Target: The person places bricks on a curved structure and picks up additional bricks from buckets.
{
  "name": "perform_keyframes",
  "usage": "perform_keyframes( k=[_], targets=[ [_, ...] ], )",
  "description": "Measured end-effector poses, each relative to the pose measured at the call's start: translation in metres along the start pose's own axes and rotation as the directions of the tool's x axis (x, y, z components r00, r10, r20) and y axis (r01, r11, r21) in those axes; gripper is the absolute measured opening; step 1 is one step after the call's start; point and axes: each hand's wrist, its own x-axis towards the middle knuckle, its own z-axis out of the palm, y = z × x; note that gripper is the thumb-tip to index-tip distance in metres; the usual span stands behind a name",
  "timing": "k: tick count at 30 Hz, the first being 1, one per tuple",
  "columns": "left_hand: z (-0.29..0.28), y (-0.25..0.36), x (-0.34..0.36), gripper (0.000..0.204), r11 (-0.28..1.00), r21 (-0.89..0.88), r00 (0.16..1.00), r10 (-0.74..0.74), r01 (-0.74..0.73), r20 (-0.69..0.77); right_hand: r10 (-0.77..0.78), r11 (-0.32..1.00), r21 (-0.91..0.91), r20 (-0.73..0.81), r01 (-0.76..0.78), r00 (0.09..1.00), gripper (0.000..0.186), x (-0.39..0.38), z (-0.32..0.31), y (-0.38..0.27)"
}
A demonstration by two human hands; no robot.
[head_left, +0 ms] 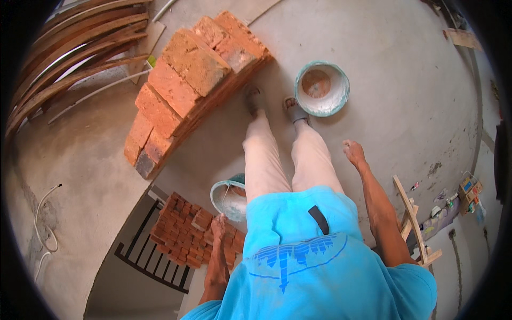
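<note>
At my left side hangs a teal bucket (232, 209) with a whitish inside, tilted toward me. My left hand (218, 226) is closed on the bucket's thin handle. Out to the right, my right hand (354, 152) has its fingers curled in, and nothing shows in it. A second teal bucket (337, 95) stands upright on the floor just ahead of my feet, with something brownish at its bottom. To the left of my legs rises a tall stack of orange-red bricks (176, 88); neither hand touches it.
A larger pile of red bricks (178, 234) lies low at the left, beside a dark metal railing (146, 261). Curved wooden pieces (80, 58) lean at the far left. A wooden frame (413, 218) stands at right, near a cardboard box (469, 192). A pale hose (45, 224) crosses the left floor.
</note>
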Motion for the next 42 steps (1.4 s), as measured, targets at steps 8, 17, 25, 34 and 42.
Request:
perform_keyframes(
  k=[8, 17, 25, 34, 42],
  targets=[
    [-0.035, -0.006, 0.022, 0.044, 0.986, 0.032, 0.968, 0.169, -0.166, -0.186, -0.017, 0.992, 0.119, -0.214, 0.044, 0.977, 0.033, -0.036, 0.020, 0.001],
    [-0.072, 0.013, 0.066, 0.040, 0.842, -0.526, 0.992, -0.121, 0.121, 0.034, 0.118, 0.953, -0.271, -0.076, -0.135, 0.990, 0.032, -0.118, 0.110, 0.025],
    [-0.107, 0.017, 0.118, 0.038, 0.919, -0.390, 0.993, 0.094, -0.058, 0.074, 0.294, 0.955, 0.079, -0.114, -0.286, 0.949, 0.024, -0.182, 0.107, -0.041],
    [-0.111, 0.066, 0.191, 0.039, 0.977, -0.210, 0.976, 0.082, -0.039, 0.204, 0.416, 0.886, 0.296, -0.172, -0.356, 0.893, 0.025, -0.211, 0.174, -0.044],
    [-0.084, 0.132, 0.216, 0.037, 0.987, -0.100, 0.951, 0.151, -0.129, 0.269, 0.371, 0.775, 0.521, 0.083, -0.358, 0.925, 0.027, -0.233, 0.233, -0.040]
  ],
)
